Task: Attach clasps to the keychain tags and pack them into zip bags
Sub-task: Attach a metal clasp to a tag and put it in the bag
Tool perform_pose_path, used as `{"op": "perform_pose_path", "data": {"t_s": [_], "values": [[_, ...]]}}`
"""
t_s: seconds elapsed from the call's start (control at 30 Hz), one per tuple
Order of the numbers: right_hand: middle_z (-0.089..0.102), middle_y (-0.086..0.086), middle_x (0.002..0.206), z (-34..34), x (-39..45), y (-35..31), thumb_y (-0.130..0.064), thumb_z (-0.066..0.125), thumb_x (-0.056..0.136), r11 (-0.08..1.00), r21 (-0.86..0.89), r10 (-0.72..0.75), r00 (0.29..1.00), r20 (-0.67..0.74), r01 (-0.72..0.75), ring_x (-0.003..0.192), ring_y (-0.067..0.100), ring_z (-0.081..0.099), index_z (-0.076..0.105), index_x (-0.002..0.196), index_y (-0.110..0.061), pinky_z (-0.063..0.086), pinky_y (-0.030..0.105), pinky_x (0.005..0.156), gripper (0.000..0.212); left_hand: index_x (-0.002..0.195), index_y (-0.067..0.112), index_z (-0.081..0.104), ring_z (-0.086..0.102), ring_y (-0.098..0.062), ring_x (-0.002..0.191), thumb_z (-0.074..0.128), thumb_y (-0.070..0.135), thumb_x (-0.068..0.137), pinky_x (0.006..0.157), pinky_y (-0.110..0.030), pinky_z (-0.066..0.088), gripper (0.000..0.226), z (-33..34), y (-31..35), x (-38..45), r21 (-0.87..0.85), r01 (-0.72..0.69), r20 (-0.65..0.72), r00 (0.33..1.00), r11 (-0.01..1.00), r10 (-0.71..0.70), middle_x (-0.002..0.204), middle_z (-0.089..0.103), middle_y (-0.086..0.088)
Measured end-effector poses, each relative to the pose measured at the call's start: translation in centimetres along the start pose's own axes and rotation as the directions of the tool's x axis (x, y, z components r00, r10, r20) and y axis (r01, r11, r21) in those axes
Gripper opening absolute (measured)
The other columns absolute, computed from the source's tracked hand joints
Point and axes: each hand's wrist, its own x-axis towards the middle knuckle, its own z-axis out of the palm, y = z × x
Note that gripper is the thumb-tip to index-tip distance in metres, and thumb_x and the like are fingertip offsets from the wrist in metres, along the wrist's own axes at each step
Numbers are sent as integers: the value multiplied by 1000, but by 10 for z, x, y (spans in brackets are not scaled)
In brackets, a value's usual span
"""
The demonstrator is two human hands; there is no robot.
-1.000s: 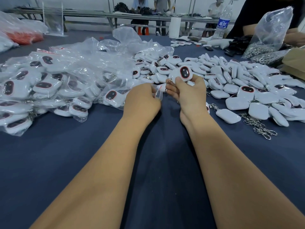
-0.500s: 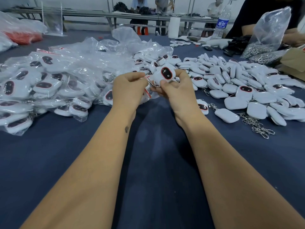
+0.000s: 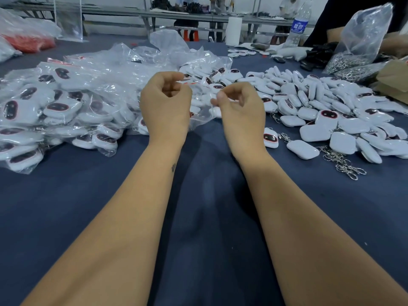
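Above worktop [image 3: 205, 217] middle, both hands raised: left hand [image 3: 165, 104] and right hand [image 3: 240, 107] each pinch top edge of clear zip bag [image 3: 199, 115], tag likely inside, blurred. Bag thin, slippery, floppy; best pinched at seal strip. Bagged tags [image 3: 57, 107] toward left edge, loose tags [image 3: 326, 111] toward right edge: light, hard, smooth.

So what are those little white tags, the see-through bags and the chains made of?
The white tags look like smooth hard plastic: rounded, with a soft shine. The bags look like thin clear plastic film, because they crinkle, glint and show the tags inside. The chains look like shiny silver metal, probably steel, though that can't be told for sure.
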Motion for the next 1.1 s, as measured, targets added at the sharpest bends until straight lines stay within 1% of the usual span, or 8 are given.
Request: {"op": "perform_pose_path", "data": {"t_s": [0.1,0.17,0.27,0.5,0.73,0.8,0.93,1.1], "values": [[64,-11,100,-9,3,-1,-15,52,93,951,-305,1,991,-134,-43,95,5,59,58,95,-23,42,26,91,10,89,28,62,53,-3,62,60,6,83,61,-16,48,23,2,-2,-5,86,-47,57,997,995,42,73,58,12],[57,-1,119,-14,5,3,-16,47,88,730,-672,32,988,-150,-126,115,21,49,55,110,-20,30,42,99,24,91,27,63,57,-10,64,61,10,84,65,-28,53,19,6,-7,-11,231,-110,292,955,967,38,73,58,10],[37,12,138,-13,1,4,-19,45,85,462,-865,246,965,-87,-196,130,33,32,43,129,-14,23,58,106,44,97,24,68,61,-20,74,59,28,93,68,-34,48,10,9,-15,-19,531,-348,600,798,772,-53,76,59,6],[33,10,128,-12,-3,7,7,50,72,810,-585,75,983,170,39,117,29,39,51,118,-6,38,27,91,48,100,25,66,56,-28,99,58,21,90,69,-31,33,14,-2,-23,-10,747,-356,447,894,562,-27,108,63,-4],[48,11,130,-19,3,12,-17,53,79,548,-827,229,973,4,-125,121,33,40,48,122,-15,30,38,94,44,105,20,64,52,-32,106,52,2,78,67,-34,30,34,-6,-23,-7,809,-325,397,917,490,-47,110,58,-9],[53,11,128,-19,3,14,-14,52,82,595,-798,200,979,36,-92,120,33,43,49,124,-15,31,36,94,42,102,19,66,51,-29,106,55,17,85,70,-34,34,20,-2,-21,-10,776,-336,393,919,533,7,108,58,-8],[58,7,121,-19,6,13,-1,56,81,780,-623,93,995,30,-54,113,27,52,51,126,-13,42,32,92,47,88,29,62,55,-5,84,52,26,92,73,-19,42,11,14,-10,-19,250,-100,289,957,963,24,96,62,7],[66,4,110,-15,7,8,3,66,83,971,-50,233,971,-51,-235,102,16,64,60,114,-13,53,26,90,35,105,21,63,58,-8,78,51,6,93,68,-21,50,22,18,-17,-10,-112,369,360,881,923,-308,95,64,3]]}}
